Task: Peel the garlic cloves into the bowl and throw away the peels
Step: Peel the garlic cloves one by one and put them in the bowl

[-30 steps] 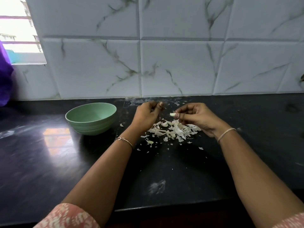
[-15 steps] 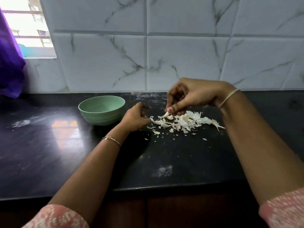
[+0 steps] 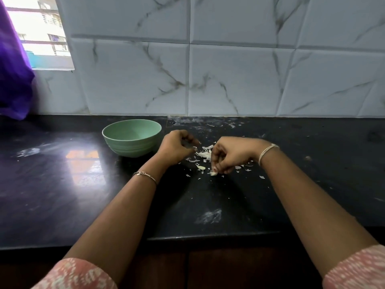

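A pale green bowl [image 3: 129, 148] stands on the black counter [image 3: 62, 195], left of my hands; nothing shows inside it from here. A heap of white garlic peels [image 3: 205, 153] lies between my hands, with small flakes scattered around it. My left hand [image 3: 177, 148] hovers beside the bowl with its fingers curled, and I see nothing in it. My right hand [image 3: 231, 155] reaches down over the heap, its fingertips pinching a pale garlic piece [image 3: 214, 173] at the counter surface. A loose peel [image 3: 200, 167] lies just left of that piece.
A marble-tiled wall [image 3: 229, 80] backs the counter. A purple cloth [image 3: 12, 80] hangs at the far left beside a bright window [image 3: 39, 28]. A white smudge [image 3: 208, 216] marks the counter near its front edge [image 3: 208, 238].
My right hand rose above the heap, then came back down to the counter at the heap's near side. My left hand stayed curled near the bowl. The view shifted right.
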Demonstrator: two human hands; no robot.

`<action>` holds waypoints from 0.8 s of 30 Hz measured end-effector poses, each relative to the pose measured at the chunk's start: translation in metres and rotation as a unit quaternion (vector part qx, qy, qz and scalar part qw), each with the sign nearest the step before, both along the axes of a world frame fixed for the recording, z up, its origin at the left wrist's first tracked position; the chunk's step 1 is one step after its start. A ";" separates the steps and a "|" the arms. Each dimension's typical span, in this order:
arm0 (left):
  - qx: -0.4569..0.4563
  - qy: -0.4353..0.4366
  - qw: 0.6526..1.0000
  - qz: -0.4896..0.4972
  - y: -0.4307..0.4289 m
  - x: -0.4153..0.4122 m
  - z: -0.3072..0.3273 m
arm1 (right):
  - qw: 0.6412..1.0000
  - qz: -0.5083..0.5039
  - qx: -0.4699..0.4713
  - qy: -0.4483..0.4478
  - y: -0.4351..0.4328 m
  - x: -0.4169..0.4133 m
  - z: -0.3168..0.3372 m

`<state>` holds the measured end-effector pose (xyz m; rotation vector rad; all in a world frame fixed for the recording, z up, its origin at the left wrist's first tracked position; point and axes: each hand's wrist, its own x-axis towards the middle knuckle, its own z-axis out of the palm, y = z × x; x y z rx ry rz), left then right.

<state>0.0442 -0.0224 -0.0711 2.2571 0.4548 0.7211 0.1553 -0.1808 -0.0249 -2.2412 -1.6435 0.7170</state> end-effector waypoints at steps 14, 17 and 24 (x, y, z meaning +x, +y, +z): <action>-0.087 -0.153 0.984 -0.034 -0.017 0.010 0.003 | 0.852 -0.215 0.399 0.263 0.014 0.015 -0.031; -0.092 -0.161 0.982 -0.030 -0.018 0.015 0.001 | 0.841 -0.214 0.411 0.279 0.018 0.010 -0.033; -0.182 -0.189 0.963 -0.061 -0.017 0.018 -0.001 | 0.849 -0.222 0.402 0.260 0.020 0.009 -0.035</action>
